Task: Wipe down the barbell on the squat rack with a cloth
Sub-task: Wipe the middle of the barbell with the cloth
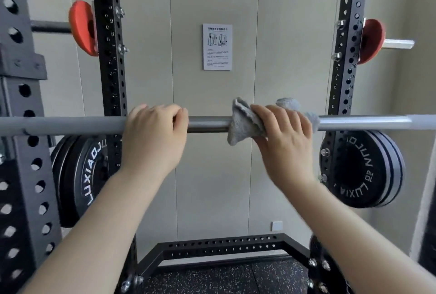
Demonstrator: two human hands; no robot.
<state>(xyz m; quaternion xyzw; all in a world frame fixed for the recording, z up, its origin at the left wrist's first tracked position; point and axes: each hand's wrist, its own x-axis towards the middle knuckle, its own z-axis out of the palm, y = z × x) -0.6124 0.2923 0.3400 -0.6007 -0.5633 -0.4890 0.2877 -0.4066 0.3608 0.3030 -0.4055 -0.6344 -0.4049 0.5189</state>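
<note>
Right hand (282,133) closed over grey cloth (245,124), pressing it round the barbell (207,124) right of centre. Left hand (154,128) closed bare on the shaft, left of centre, steadying. Barbell lying level across the squat rack (109,57), between the uprights, weight plates (80,175) hanging behind. Cloth soft, light, prone to bunching; best wrapped fully round. Shaft stiff, heavy, smooth, probably apt to roll; best held firm near the middle.

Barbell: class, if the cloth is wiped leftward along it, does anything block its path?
Yes. The left hand grips the barbell just left of the cloth, which the right hand holds.
</note>
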